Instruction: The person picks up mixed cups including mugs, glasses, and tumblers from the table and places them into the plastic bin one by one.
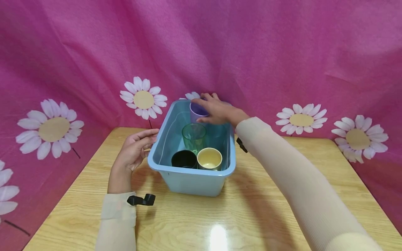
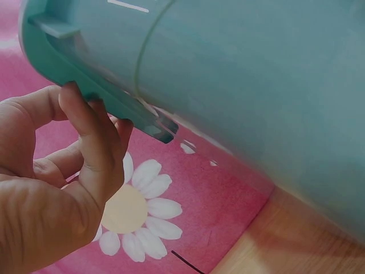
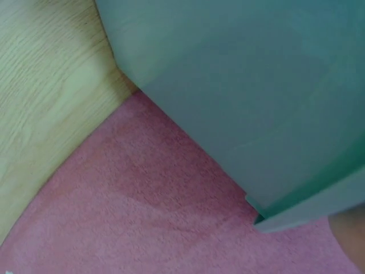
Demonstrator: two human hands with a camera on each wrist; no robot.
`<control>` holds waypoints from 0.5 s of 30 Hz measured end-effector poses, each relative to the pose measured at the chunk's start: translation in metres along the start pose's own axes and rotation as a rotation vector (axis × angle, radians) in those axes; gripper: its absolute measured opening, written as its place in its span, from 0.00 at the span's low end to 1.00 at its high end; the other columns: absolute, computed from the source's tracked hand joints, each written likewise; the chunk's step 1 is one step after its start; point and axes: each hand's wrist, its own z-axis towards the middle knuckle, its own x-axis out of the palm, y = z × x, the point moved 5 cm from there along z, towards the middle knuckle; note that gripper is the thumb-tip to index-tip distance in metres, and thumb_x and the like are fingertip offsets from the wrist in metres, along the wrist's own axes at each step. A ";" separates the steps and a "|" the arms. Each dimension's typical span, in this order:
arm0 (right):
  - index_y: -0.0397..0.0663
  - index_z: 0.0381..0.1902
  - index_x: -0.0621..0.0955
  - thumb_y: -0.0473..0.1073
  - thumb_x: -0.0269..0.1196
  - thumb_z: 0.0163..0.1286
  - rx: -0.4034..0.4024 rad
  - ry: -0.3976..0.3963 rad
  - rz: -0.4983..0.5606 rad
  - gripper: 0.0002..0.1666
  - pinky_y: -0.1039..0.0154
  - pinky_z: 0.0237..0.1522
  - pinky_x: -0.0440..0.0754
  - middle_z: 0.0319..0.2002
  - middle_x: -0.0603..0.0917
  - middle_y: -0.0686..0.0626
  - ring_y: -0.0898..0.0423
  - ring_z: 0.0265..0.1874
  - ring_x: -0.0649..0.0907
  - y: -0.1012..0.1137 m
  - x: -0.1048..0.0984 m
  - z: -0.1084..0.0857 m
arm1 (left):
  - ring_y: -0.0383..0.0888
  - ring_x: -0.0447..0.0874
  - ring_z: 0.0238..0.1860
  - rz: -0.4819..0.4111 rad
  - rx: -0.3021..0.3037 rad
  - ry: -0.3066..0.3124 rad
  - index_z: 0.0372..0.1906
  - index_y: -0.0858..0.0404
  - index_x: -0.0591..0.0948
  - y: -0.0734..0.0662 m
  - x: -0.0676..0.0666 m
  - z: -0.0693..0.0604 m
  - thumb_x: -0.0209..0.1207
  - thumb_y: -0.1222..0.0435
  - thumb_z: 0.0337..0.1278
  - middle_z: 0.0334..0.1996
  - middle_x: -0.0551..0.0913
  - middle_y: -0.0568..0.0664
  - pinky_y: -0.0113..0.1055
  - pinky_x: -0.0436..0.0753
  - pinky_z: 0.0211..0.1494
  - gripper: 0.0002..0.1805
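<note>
A light-blue plastic bin [image 1: 195, 182] stands on the table in the head view. My left hand [image 1: 133, 149] holds its left rim by the fingertips; in the left wrist view the fingers [image 2: 97, 142] curl against the rim's edge. Inside the bin's far end, my right hand [image 1: 216, 109] is spread over a purple cup [image 1: 195, 111], thumb on the near side and fingers across the top, hiding part of it. Nearer in the bin are a clear green cup [image 1: 194, 137], a black cup [image 1: 183, 159] and a yellow cup [image 1: 209, 158].
Beneath the bin lies a wooden tabletop [image 1: 176, 223]. A pink cloth [image 1: 251, 52] with white daisies hangs behind and at both sides, close to the bin's far end. In the right wrist view, the bin's outer wall [image 3: 228, 85] fills much of the frame.
</note>
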 end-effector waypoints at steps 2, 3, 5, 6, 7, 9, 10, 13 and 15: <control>0.56 0.80 0.61 0.58 0.67 0.71 -0.006 0.009 0.006 0.46 0.42 0.65 0.75 0.74 0.60 0.37 0.38 0.67 0.62 -0.001 0.003 0.003 | 0.41 0.90 0.37 0.002 -0.005 0.000 0.66 0.73 0.76 0.001 0.000 0.000 0.61 0.69 0.70 0.41 0.90 0.46 0.39 0.89 0.44 0.23; 0.56 0.80 0.61 0.58 0.67 0.71 -0.011 0.014 0.005 0.46 0.42 0.65 0.74 0.74 0.61 0.37 0.38 0.66 0.63 -0.001 0.005 0.004 | 0.41 0.90 0.37 -0.002 -0.007 0.006 0.67 0.73 0.75 0.001 0.001 0.000 0.61 0.69 0.70 0.41 0.90 0.46 0.38 0.89 0.44 0.24; 0.56 0.80 0.62 0.58 0.67 0.70 -0.013 0.020 0.012 0.46 0.41 0.66 0.74 0.73 0.61 0.37 0.38 0.67 0.63 -0.002 0.008 0.006 | 0.41 0.90 0.37 0.000 -0.008 0.006 0.67 0.73 0.75 0.001 0.001 -0.001 0.60 0.69 0.71 0.41 0.90 0.46 0.39 0.89 0.44 0.24; 0.55 0.80 0.62 0.58 0.68 0.70 -0.017 0.021 0.016 0.47 0.41 0.66 0.73 0.73 0.62 0.37 0.38 0.67 0.63 -0.001 0.008 0.007 | 0.41 0.90 0.36 0.002 -0.006 0.007 0.67 0.73 0.74 0.001 0.001 -0.001 0.60 0.69 0.71 0.41 0.90 0.46 0.39 0.89 0.44 0.24; 0.56 0.80 0.62 0.58 0.68 0.70 -0.016 0.021 0.020 0.47 0.41 0.66 0.73 0.73 0.62 0.38 0.38 0.67 0.62 -0.001 0.009 0.008 | 0.41 0.90 0.36 0.002 -0.003 0.007 0.67 0.74 0.74 0.001 0.001 -0.001 0.60 0.69 0.71 0.41 0.89 0.46 0.39 0.89 0.44 0.24; 0.57 0.80 0.62 0.59 0.68 0.69 -0.014 0.018 0.024 0.47 0.40 0.67 0.72 0.73 0.62 0.38 0.38 0.68 0.62 -0.001 0.009 0.010 | 0.41 0.90 0.37 0.002 0.004 0.008 0.68 0.75 0.73 0.000 0.000 -0.001 0.60 0.69 0.71 0.41 0.89 0.46 0.38 0.89 0.44 0.25; 0.57 0.80 0.62 0.59 0.68 0.69 -0.013 0.017 0.024 0.47 0.40 0.67 0.72 0.73 0.62 0.38 0.38 0.68 0.61 -0.001 0.009 0.011 | 0.41 0.91 0.37 0.005 0.006 0.004 0.68 0.74 0.73 -0.001 0.000 -0.001 0.60 0.69 0.71 0.41 0.89 0.46 0.39 0.89 0.43 0.25; 0.56 0.79 0.63 0.61 0.67 0.69 -0.021 0.010 0.014 0.47 0.39 0.67 0.70 0.72 0.63 0.37 0.37 0.68 0.61 -0.002 0.011 0.012 | 0.41 0.91 0.37 -0.002 0.008 0.009 0.68 0.75 0.73 -0.002 0.000 0.000 0.61 0.69 0.70 0.41 0.90 0.46 0.39 0.89 0.44 0.25; 0.57 0.79 0.64 0.61 0.66 0.70 -0.030 0.006 0.007 0.45 0.39 0.66 0.71 0.71 0.63 0.37 0.38 0.67 0.62 -0.003 0.013 0.012 | 0.41 0.91 0.38 -0.008 0.004 0.008 0.66 0.73 0.75 -0.001 0.000 -0.001 0.61 0.70 0.70 0.41 0.90 0.46 0.39 0.89 0.44 0.24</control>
